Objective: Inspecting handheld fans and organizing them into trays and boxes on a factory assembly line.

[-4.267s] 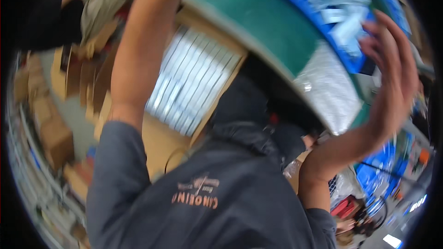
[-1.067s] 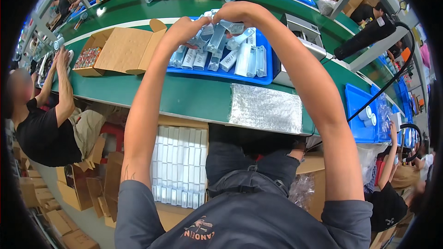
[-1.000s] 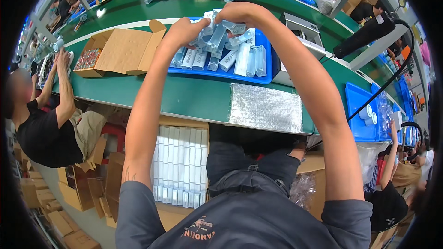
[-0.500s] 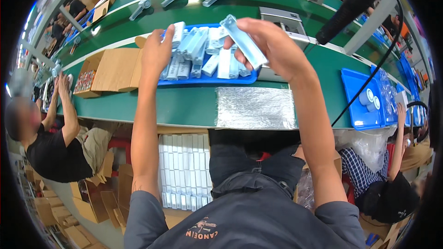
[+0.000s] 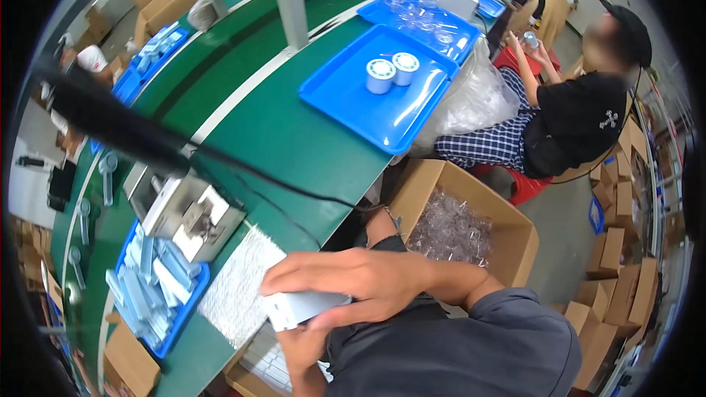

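My right hand (image 5: 360,279) is closed around a pale, oblong box (image 5: 298,310), fingers over its top and thumb along the near side. Below it my left hand (image 5: 303,353) grips the same box from underneath; its fingers are partly hidden. The box is held over the near table edge, beside a silvery wrap sheet (image 5: 239,283) lying on the green table. To the left, a blue tray (image 5: 185,315) holds a heap of similar pale blue boxes (image 5: 140,287).
A metal device (image 5: 191,213) stands behind the sheet. A black tool (image 5: 110,121) with a cable hangs across the left. Farther right, a blue tray (image 5: 401,114) bears two round white parts (image 5: 379,76). A carton (image 5: 522,242) holds clear plastic pieces; a co-worker (image 5: 581,117) sits beyond.
The view has swung to the right. My right hand has lowered the box from above the tray to the near table edge, and my left hand has left the tray and joined it.
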Demonstrator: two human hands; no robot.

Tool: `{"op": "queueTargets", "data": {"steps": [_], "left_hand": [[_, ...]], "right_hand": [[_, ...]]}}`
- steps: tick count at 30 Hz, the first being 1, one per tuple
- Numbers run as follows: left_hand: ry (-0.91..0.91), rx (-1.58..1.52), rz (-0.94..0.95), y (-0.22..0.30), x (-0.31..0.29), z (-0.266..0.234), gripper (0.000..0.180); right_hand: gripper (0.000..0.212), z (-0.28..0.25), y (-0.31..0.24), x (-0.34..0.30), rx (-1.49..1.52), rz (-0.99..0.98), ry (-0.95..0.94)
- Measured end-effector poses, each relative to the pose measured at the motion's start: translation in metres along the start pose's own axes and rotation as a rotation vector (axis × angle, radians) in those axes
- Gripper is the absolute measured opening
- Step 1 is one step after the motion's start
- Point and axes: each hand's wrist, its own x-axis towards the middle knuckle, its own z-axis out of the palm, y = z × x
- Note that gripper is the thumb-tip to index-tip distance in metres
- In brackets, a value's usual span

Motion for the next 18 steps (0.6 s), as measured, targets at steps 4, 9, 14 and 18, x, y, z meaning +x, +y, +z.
{"op": "queueTargets", "data": {"steps": [4,9,14,18], "left_hand": [[-0.563,0.188,0.164,0.002,0.045,0.013,0.037],[-0.525,0.14,-0.051,0.027,0.066,-0.014,0.04],[-0.082,0.295,-0.07,0.033,0.092,-0.01,0.043],[-0.053,0.209,0.058,0.032,0.146,0.023,0.041]], "right_hand": [[0.022,-0.11,0.001,-0.027,-0.496,0.023,0.586],[0.028,-0.246,0.055,-0.025,-1.175,0.293,0.681],[0.052,-0.262,0.094,-0.017,-1.537,0.557,0.331],[0.057,-0.259,0.101,-0.011,-1.458,0.552,0.261]]}}
